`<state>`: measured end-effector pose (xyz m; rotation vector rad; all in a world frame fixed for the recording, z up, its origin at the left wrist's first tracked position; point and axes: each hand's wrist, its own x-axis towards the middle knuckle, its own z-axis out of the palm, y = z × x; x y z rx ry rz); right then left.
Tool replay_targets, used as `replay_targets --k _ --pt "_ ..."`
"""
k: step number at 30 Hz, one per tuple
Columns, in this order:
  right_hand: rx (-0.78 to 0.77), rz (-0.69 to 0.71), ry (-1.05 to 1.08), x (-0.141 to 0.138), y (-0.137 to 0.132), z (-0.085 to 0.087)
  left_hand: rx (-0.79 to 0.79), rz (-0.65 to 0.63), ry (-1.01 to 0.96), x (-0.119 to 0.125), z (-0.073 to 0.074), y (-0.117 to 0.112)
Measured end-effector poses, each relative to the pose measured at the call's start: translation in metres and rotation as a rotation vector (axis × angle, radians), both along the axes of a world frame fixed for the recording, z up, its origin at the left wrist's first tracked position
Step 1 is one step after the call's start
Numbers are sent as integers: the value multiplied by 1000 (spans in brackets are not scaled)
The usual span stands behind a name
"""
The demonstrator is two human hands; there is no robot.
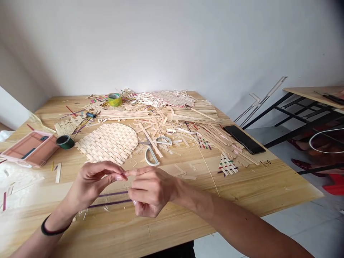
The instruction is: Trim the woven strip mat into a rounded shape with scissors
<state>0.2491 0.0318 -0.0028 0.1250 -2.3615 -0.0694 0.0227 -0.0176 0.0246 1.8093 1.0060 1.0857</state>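
Over the front of the table, my left hand (94, 182) pinches thumb and fingers together around something too small to make out. The index finger of my right hand (154, 188) reaches across to those fingertips, its other fingers curled closed. Whatever the curled fingers hold, if anything, is hidden. Beneath both hands lie two purple strips (113, 204) with bits of clear film near them. Beyond my hands rests a rounded woven mat of pale strips (110, 141), with white-handled scissors (152, 156) to its right.
Loose pale strips (193, 114) and scraps pile up at the back, near a yellow-green tape roll (115, 100). A pink box (30, 148) and a dark green roll (65, 142) are left. A small woven piece (227, 165) and a phone (244, 139) lie right.
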Motion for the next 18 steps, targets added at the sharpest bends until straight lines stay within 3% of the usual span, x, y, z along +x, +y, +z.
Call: replay_targets --k 12,18 --pt "28 24 -126 -1 -3 -1 -21 8 -35 -1 4 -2" --pt "44 32 -60 -1 -3 -1 -35 32 -47 1 9 -3"
